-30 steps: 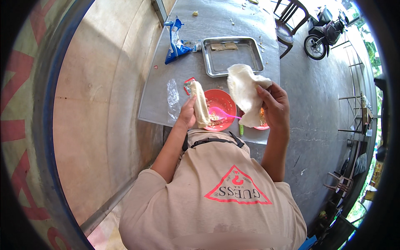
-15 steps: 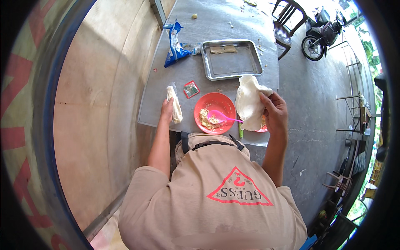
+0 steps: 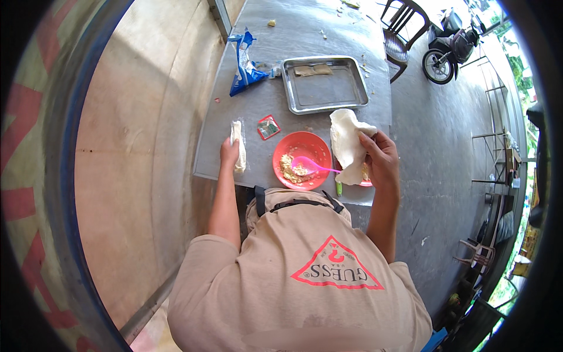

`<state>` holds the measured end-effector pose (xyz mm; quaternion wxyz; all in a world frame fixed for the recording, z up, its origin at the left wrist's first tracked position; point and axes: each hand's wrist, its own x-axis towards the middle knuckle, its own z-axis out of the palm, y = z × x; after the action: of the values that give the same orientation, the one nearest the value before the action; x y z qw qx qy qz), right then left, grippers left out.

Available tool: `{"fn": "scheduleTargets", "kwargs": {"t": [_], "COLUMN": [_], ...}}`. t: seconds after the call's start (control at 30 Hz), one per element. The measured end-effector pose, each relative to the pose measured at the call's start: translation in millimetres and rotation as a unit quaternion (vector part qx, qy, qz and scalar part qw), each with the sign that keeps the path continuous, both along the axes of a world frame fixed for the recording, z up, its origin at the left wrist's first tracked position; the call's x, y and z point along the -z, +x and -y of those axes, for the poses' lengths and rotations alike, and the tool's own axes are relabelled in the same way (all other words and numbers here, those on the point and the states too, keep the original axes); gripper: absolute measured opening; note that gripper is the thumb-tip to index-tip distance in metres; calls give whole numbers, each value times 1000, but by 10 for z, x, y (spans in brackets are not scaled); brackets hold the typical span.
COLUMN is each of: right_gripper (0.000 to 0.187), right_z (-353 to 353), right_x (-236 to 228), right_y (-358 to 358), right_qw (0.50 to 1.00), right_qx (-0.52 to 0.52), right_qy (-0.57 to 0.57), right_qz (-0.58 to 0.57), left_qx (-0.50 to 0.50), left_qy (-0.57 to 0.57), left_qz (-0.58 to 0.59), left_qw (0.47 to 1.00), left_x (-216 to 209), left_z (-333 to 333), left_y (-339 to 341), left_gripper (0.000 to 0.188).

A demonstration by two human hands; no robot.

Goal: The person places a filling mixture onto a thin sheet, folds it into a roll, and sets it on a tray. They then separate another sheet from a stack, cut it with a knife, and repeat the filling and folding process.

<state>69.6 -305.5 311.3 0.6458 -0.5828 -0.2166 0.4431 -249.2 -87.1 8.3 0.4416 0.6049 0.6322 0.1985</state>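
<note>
**White sheet (image 3: pixel 347 141) hangs from right hand (image 3: pixel 381 157)**

From where I stand, I see the sheet in the air, to the right of the red bowl (image 3: pixel 319 145) and above a dish (image 3: pixel 367 183), which it partly hides. The right grip is narrow: thumb and fingers pinch the sheet at its right side, and the rest of it hangs loosely, with a wavy edge. The left hand (image 3: pixel 229 154) is at the left side of a white bundle (image 3: pixel 239 158), touching it. Its fingers are partly hidden, so I cannot tell how closed this grip is. The bundle is long and thin, and clear plastic (image 3: pixel 244 136) shows beside it.

Between the two hands is the bowl, with a pale, crumbly filling (image 3: pixel 288 171) and a pink spoon (image 3: pixel 304 165) leaning in it. A green handle (image 3: pixel 339 189) lies near the bowl's right side. Just above the bowl, a red-edged packet (image 3: pixel 268 127) lies flat.

Farther away on the grey surface (image 3: pixel 217 129) there is a metal tray (image 3: pixel 316 105), with flat brown pieces (image 3: pixel 313 70) at its far side. Left of it stands a crumpled blue bag (image 3: pixel 249 76). Beyond the surface, on the right, I notice a brown chair (image 3: pixel 396 50) and a motorbike (image 3: pixel 454 47).
</note>
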Motion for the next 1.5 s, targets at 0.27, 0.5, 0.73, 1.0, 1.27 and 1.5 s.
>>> {"fn": "scheduleTargets", "kwargs": {"t": [0.27,0.5,0.73,1.0,1.27,1.5], "right_gripper": [26,26,24,26,21,28], "right_z": [-56,-105,-187,-50,217,235], "right_x": [2,136,119,439,679,1075], "right_y": [23,-3,-128,-33,43,-123], "right_qw": [1000,999,969,971,977,943], "right_qx": [-5,-26,-71,-22,0,-53], "right_qy": [-1,-8,60,27,39,-47], "right_qz": [-29,-22,-228,-235,-208,-326], "left_qx": [46,102,218,192,163,89], "left_qy": [80,172,-377,-443,-422,-468], "left_qz": [-234,-151,569,636,617,585], "left_qw": [968,968,698,601,644,656], "left_x": [-269,-847,-1475,-1602,-1865,-1788], "left_z": [184,321,883,1061,1018,1096], "left_y": [77,380,1225,1451,1096,1079], "left_gripper": [41,42,75,62,44,46]}}
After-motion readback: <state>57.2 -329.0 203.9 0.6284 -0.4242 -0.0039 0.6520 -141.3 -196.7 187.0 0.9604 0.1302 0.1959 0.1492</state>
